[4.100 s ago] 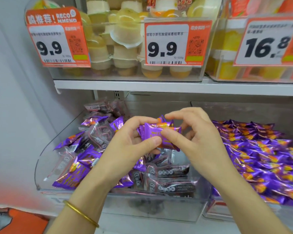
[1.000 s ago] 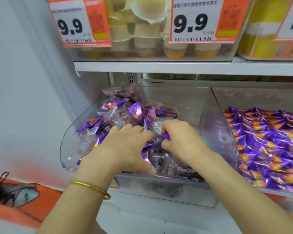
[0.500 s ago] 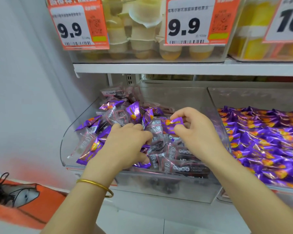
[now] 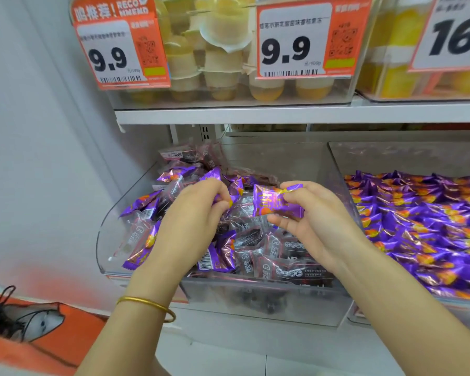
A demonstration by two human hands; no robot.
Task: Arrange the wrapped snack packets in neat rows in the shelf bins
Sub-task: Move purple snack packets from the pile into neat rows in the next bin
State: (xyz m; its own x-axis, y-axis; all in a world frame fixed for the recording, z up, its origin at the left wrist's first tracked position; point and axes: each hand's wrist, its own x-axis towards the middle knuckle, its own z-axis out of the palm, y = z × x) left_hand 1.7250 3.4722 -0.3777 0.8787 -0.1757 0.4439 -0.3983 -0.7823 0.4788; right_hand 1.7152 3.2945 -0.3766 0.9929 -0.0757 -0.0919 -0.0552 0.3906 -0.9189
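A clear plastic bin point(image 4: 255, 302) on the lower shelf holds a jumble of purple and dark transparent snack packets point(image 4: 258, 248). My right hand point(image 4: 310, 221) pinches one purple packet point(image 4: 274, 202) between thumb and fingers, lifted just above the pile. My left hand point(image 4: 190, 221), with a gold bangle on its wrist, reaches into the pile's left half and pinches the corner of another purple packet point(image 4: 235, 192). The bin to the right point(image 4: 364, 318) is filled with purple packets point(image 4: 423, 226) lying in overlapping rows.
The white shelf board point(image 4: 282, 112) above carries clear bins of yellow jelly cups point(image 4: 220, 63) with orange price tags point(image 4: 120, 47) reading 9.9 and 16. A grey wall stands at the left. An orange bag point(image 4: 33, 337) lies on the floor at lower left.
My right hand has lifted a purple packet clear of the pile and turned it face up. My left hand has moved from resting on the pile to pinching a packet.
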